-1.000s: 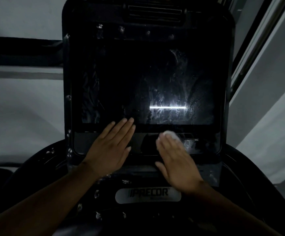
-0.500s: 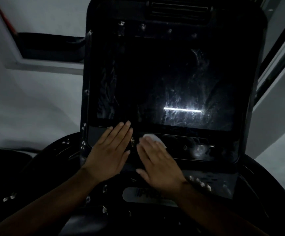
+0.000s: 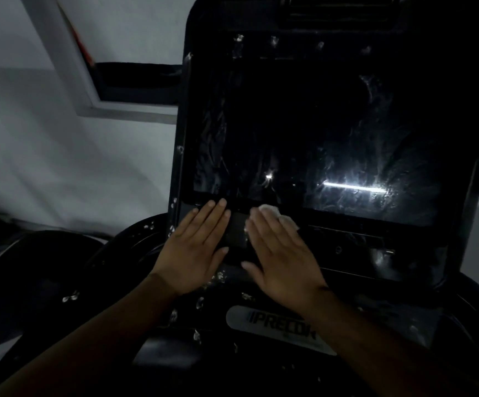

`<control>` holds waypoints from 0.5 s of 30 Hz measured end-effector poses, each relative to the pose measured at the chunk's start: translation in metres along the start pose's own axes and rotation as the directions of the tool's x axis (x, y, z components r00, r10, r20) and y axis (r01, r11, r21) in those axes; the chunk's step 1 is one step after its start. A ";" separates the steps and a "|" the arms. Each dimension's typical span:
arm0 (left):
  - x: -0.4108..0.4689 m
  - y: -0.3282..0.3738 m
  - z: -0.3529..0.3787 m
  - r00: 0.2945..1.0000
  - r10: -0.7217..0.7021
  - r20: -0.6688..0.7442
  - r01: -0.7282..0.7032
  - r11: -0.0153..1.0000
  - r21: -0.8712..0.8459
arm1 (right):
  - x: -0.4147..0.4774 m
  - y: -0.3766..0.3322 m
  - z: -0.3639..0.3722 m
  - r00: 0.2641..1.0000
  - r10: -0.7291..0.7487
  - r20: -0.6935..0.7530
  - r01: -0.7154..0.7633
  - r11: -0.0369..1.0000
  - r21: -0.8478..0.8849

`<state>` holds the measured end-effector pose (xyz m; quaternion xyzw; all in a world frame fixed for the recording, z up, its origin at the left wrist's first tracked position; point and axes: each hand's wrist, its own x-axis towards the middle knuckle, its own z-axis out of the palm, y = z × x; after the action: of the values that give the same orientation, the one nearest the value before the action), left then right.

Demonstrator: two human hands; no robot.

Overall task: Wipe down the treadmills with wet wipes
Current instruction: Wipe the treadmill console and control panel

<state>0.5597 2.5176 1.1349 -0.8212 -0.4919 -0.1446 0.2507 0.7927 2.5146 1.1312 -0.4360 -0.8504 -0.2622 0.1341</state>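
Head view, right hand [image 3: 285, 263] pressing wipe [image 3: 279, 215]

The left hand [image 3: 195, 247] lies flat at the left end of the strip [image 3: 361, 242] under the screen [image 3: 318, 133], close to the frame [image 3: 179, 156], blocking that end. Only a narrow gap parts it from the right hand [image 3: 281, 259], flat on the wipe [image 3: 278, 214]. Rightward the strip runs open; so does the screen above.

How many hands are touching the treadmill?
2. The left hand lies flat on the panel under the screen, at its left end. The right hand is beside it, pressing a wipe flat on the same panel.
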 end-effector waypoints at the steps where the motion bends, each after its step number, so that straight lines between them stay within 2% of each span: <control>1: 0.000 -0.001 0.001 1.000 0.016 -0.005 -0.016 1.000 -0.003 | 0.004 -0.011 0.003 0.999 -0.042 0.019 0.042 0.999 0.014; 4: -0.002 -0.012 0.003 0.999 0.032 -0.042 -0.033 0.999 -0.006 | -0.007 -0.011 0.009 0.969 -0.243 0.039 0.245 0.969 -0.041; 6: -0.006 -0.024 0.005 0.998 0.026 -0.056 -0.027 1.000 -0.013 | -0.006 0.000 0.004 0.983 -0.182 -0.003 0.181 0.981 -0.071; 8: -0.007 -0.034 0.009 0.996 0.055 -0.075 -0.056 0.998 -0.011 | 0.011 -0.009 -0.001 1.000 0.006 -0.022 -0.007 0.999 -0.047; 9: -0.006 -0.037 0.011 0.994 0.071 -0.086 -0.073 0.997 -0.017 | 0.019 -0.022 -0.001 0.999 0.052 -0.012 -0.052 0.998 -0.020; 11: -0.007 -0.039 0.015 0.989 0.099 -0.114 -0.103 0.994 -0.037 | 0.017 -0.047 0.007 1.000 -0.023 0.012 0.022 0.999 0.032; 13: -0.008 -0.045 0.017 0.983 0.134 -0.122 -0.140 0.989 -0.049 | 0.002 -0.046 0.009 0.991 -0.126 0.053 0.126 0.992 -0.007; 15: -0.011 -0.054 0.018 0.980 0.145 -0.133 -0.153 0.987 -0.046 | -0.001 -0.030 0.001 0.996 -0.074 0.046 0.076 0.996 -0.052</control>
<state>0.5066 2.5403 1.1295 -0.8513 -0.4074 -0.1921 0.2692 0.7688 2.5001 1.1200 -0.4127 -0.8616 -0.2802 0.0935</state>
